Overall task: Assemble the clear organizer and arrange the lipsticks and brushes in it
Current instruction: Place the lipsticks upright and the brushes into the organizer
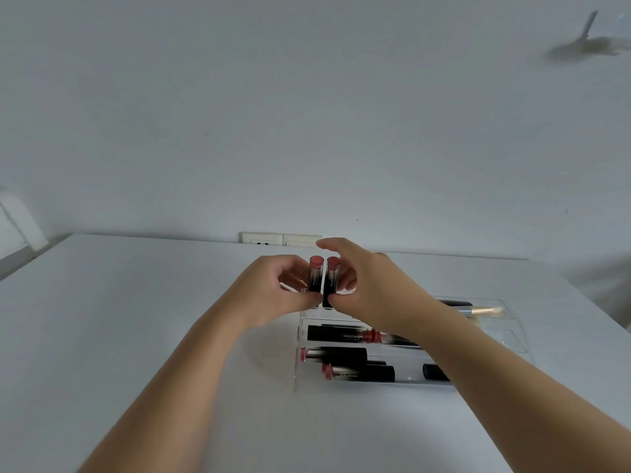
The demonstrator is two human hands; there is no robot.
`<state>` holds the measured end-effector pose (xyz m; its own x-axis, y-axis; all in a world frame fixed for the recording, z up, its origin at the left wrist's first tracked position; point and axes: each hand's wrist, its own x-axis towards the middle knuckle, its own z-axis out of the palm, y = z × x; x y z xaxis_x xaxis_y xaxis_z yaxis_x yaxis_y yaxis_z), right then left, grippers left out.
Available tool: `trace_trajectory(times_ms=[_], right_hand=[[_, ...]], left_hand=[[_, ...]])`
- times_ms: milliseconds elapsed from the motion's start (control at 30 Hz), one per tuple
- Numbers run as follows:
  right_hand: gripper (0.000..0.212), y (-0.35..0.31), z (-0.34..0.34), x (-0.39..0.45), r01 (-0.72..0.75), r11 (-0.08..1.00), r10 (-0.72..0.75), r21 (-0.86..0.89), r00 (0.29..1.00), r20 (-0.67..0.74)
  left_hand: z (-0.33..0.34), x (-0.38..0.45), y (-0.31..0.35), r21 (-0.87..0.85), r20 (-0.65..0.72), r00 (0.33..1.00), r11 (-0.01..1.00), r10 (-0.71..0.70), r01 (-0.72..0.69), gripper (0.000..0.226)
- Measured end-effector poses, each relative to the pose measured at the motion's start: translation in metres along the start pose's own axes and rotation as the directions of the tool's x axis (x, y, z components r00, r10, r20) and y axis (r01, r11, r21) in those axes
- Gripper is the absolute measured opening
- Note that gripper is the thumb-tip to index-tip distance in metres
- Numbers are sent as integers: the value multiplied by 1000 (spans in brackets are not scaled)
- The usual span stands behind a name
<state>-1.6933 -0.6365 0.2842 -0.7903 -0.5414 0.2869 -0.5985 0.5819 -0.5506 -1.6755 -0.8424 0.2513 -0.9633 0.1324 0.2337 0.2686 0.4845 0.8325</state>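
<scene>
The organizer (512,331) is showing as clear, glossy plastic. The lipsticks (336,355) are looking like shiny black plastic tubes with glossy red ends. The brush (478,310) is gleaming with a metallic ferrule. The tabletop (153,302) is appearing smooth, matt white.
</scene>
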Motion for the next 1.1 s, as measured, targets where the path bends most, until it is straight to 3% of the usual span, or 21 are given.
trace_trajectory(times_ms=[300, 467, 600, 833, 1100], right_hand=[[76, -1, -29, 0, -1, 999, 2, -41, 1000, 10], [23, 8, -80, 0, -76, 981, 88, -180, 995, 55], [11, 18, -95, -1, -81, 951, 157, -297, 958, 242], [7, 21, -84, 9, -2, 935, 161, -356, 894, 418], [23, 9, -72, 16, 112, 883, 168, -455, 831, 530]], left_hand=[[0, 0, 0, 1, 19, 999, 999, -34, 34, 32], [3, -1, -2, -2, 67, 995, 997, -76, 76, 41], [5, -1, -2, -24, 84, 992, 995, -89, 92, 39], [10, -1, -6, -20, 115, 985, 991, -129, 132, 36], [11, 1, -10, -41, 132, 985, 992, -111, 117, 38]])
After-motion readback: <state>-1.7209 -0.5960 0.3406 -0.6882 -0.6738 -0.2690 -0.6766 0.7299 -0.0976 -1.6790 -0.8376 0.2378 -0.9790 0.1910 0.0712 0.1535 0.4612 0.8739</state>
